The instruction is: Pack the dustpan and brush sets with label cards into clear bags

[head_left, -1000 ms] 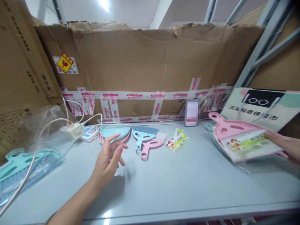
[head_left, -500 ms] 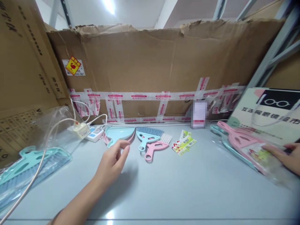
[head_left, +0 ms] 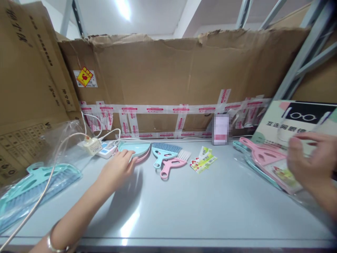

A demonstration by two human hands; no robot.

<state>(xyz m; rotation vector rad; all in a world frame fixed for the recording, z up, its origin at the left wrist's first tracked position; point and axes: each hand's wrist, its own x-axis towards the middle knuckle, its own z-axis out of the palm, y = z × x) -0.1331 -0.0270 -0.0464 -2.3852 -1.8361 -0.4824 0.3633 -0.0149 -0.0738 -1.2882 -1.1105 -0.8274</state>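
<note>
My left hand (head_left: 119, 169) is curled over the handle end of the teal dustpan (head_left: 138, 148), its fingers hiding the handle. A pink dustpan (head_left: 144, 158) lies under the teal one. Just right of them are a teal brush (head_left: 164, 153) with blue bristles and a pink brush (head_left: 172, 164) with pale bristles. My right hand (head_left: 312, 161), blurred and open with thumb and fingers apart, hovers above a pink dustpan-and-brush set (head_left: 265, 156) in clear wrapping. A teal piece (head_left: 259, 170) lies beneath that set.
Green-and-yellow label cards (head_left: 204, 161) lie mid-table, with a phone-like screen (head_left: 221, 130) behind. At left are a bagged teal brush set (head_left: 42, 186), a cable, a plug adapter (head_left: 92, 146) and a power strip (head_left: 107, 150). Cardboard (head_left: 158, 70) walls the back; a glasses-printed bag (head_left: 271, 117) leans at right.
My left hand has moved left and onto the teal dustpan's handle. My right hand has let go of the wrapped pink set and risen to the left. The view has shifted slightly.
</note>
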